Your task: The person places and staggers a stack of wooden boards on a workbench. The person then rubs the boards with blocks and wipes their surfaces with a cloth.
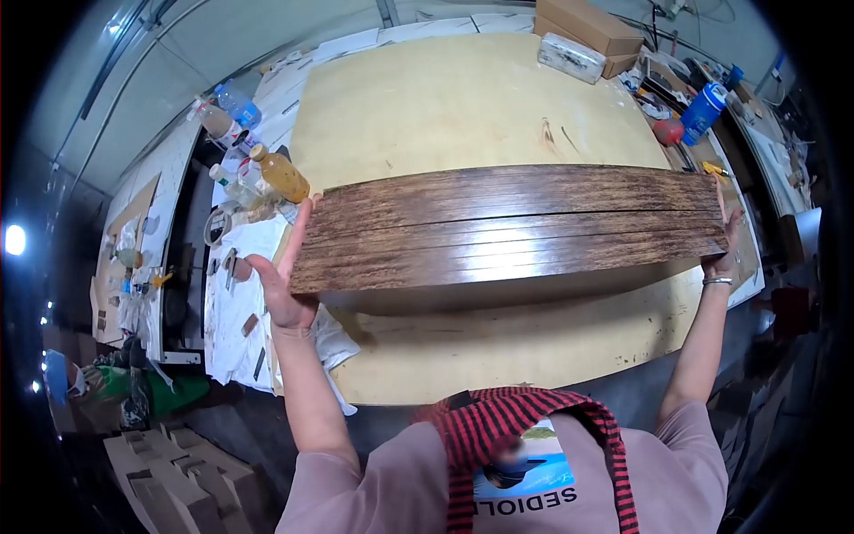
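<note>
A long, dark brown wood-grain box (507,227), or a boxlike stack of boards, spans the space in front of me, with a dark lengthwise seam across its glossy face. It is tilted and seems raised above the table, with shadow beneath its lower edge. My left hand (292,301) presses its palm and fingers against the left end, the thumb sticking out to the side. At the opposite end, my right hand (728,247) grips the edge, its fingers partly hidden behind it. The box's far side and underside are out of sight.
A pale yellow board (427,98) covers the worktable. Several bottles, including one with amber liquid (281,174), stand left beside a white cloth (238,311). Cardboard boxes (592,27) and a clear plastic-wrapped block (571,59) sit at the back; a blue bottle (704,113) stands right.
</note>
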Available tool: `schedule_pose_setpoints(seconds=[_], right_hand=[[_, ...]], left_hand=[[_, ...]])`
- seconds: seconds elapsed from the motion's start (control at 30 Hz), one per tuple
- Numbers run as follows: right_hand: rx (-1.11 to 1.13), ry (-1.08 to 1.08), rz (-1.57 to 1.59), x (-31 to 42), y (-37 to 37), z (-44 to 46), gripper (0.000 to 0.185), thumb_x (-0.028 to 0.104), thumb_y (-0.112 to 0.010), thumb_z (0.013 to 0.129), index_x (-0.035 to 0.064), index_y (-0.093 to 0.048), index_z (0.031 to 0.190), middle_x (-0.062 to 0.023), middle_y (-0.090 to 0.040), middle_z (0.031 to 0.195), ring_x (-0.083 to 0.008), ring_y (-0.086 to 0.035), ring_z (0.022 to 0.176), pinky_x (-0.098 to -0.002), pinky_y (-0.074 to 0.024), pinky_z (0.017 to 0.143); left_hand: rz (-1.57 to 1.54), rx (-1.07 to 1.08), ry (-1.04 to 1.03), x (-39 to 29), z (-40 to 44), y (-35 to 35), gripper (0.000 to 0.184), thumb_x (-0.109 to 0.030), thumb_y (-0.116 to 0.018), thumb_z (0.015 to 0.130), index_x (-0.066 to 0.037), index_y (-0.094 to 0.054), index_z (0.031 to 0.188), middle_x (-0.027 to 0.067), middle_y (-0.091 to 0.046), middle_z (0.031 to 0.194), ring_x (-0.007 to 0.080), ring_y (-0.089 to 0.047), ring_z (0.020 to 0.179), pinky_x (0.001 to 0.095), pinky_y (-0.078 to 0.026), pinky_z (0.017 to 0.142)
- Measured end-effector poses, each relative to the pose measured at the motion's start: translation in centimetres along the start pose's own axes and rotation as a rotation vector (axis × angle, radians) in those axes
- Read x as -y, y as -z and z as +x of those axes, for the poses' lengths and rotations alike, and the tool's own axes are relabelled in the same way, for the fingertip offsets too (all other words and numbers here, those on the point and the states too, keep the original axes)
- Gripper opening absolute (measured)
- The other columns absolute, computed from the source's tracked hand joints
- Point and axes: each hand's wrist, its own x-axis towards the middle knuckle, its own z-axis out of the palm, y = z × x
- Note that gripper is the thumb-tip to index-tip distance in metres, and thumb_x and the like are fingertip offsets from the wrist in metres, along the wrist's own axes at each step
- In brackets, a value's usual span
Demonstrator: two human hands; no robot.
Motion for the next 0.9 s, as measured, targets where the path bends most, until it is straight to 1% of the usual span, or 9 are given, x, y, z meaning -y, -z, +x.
schedule_pose_setpoints(seconds=[0.2,0.37,0.43,0.53,0.6,0.67,0.8,0.87,0.9], right_hand=[[0.027,-0.124,0.023,0.3,6.1,1.0,0.079,0.064,-0.044,0.098,0.0044,-0.04,0.15,-0.0118,-0.053,0.145,-0.0266,-0.053,0.129,-0.0405,-0.0407,0.11],[-0.078,-0.103,-0.055,0.2,2.0,0.0,0.086,0.068,-0.04,0.098,0.0014,-0.037,0.151,-0.0122,-0.05,0.147,-0.0234,-0.05,0.133,-0.0378,-0.0364,0.113],[-0.016,-0.114,-0.023,0.3,5.2,0.5,0.083,0.067,-0.048,0.095,0.0037,-0.041,0.148,-0.0113,-0.053,0.143,-0.0261,-0.053,0.129,-0.0412,-0.0409,0.11],[-0.074,-0.102,-0.111,-0.1,5.4,0.1,0.086,0.07,-0.047,0.094,0.004,-0.04,0.148,-0.0118,-0.053,0.143,-0.0283,-0.053,0.129,-0.0428,-0.0417,0.11],[-0.164,-0.13,-0.062,-0.3,4.7,0.4,0.087,0.071,-0.045,0.093,0.0028,-0.041,0.147,-0.0134,-0.055,0.142,-0.0299,-0.055,0.127,-0.0442,-0.0433,0.108],[-0.104,-0.144,-0.048,0.0,3.4,0.5,0.087,0.071,-0.045,0.094,0.0014,-0.044,0.145,-0.0148,-0.056,0.14,-0.0302,-0.056,0.125,-0.0446,-0.0456,0.106],[-0.253,-0.222,0.033,-0.2,1.9,0.8,0.085,0.071,-0.042,0.095,0.0019,-0.045,0.145,-0.0154,-0.053,0.143,-0.0289,-0.055,0.126,-0.0448,-0.0457,0.106],[-0.354,-0.282,0.02,-1.7,3.2,1.1,0.081,0.069,-0.04,0.097,0.0032,-0.045,0.145,-0.0142,-0.052,0.145,-0.0277,-0.053,0.128,-0.045,-0.0449,0.108],[-0.429,-0.251,-0.019,-4.3,5.9,0.5,0.077,0.066,-0.038,0.099,0.0039,-0.044,0.146,-0.0127,-0.051,0.146,-0.0264,-0.052,0.129,-0.0448,-0.0445,0.108]], left_hand=[[-0.086,-0.056,-0.01,0.5,-0.2,-1.4,0.115,-0.085,-0.037,0.085,0.004,-0.02,0.156,0.016,-0.028,0.161,0.0269,-0.031,0.147,0.0394,-0.023,0.12],[-0.074,-0.104,-0.024,0.6,-0.2,-2.1,0.108,-0.083,-0.032,0.089,0.0,-0.023,0.157,0.0141,-0.03,0.161,0.0274,-0.032,0.146,0.0389,-0.023,0.12],[-0.073,-0.142,0.007,0.7,-0.2,-2.0,0.106,-0.083,-0.033,0.088,-0.003,-0.026,0.157,0.0137,-0.031,0.161,0.0273,-0.033,0.145,0.0385,-0.024,0.119],[-0.109,-0.243,0.096,1.1,-0.5,0.3,0.101,-0.08,-0.033,0.091,-0.002,-0.032,0.155,0.0146,-0.04,0.155,0.028,-0.041,0.14,0.0383,-0.029,0.117],[-0.188,-0.429,0.175,1.4,-0.5,1.8,0.097,-0.078,-0.033,0.093,-0.001,-0.038,0.151,0.0152,-0.047,0.15,0.0291,-0.047,0.135,0.0405,-0.035,0.114],[-0.137,-0.432,0.158,1.6,-0.1,1.8,0.095,-0.077,-0.032,0.094,0.0,-0.041,0.148,0.0159,-0.051,0.145,0.0307,-0.05,0.132,0.043,-0.038,0.112],[-0.229,-0.435,0.175,1.9,0.1,1.9,0.091,-0.074,-0.031,0.097,0.0,-0.041,0.148,0.016,-0.049,0.147,0.0311,-0.047,0.135,0.0427,-0.035,0.114],[-0.205,-0.577,0.182,2.7,0.5,0.7,0.086,-0.071,-0.031,0.098,-0.001,-0.042,0.147,0.0161,-0.049,0.147,0.0317,-0.047,0.135,0.0435,-0.035,0.115],[-0.457,0.231,0.14,5.0,0.2,6.1,0.078,-0.066,-0.031,0.101,-0.006,-0.041,0.149,0.0134,-0.045,0.151,0.0314,-0.043,0.138,0.0453,-0.031,0.117]])
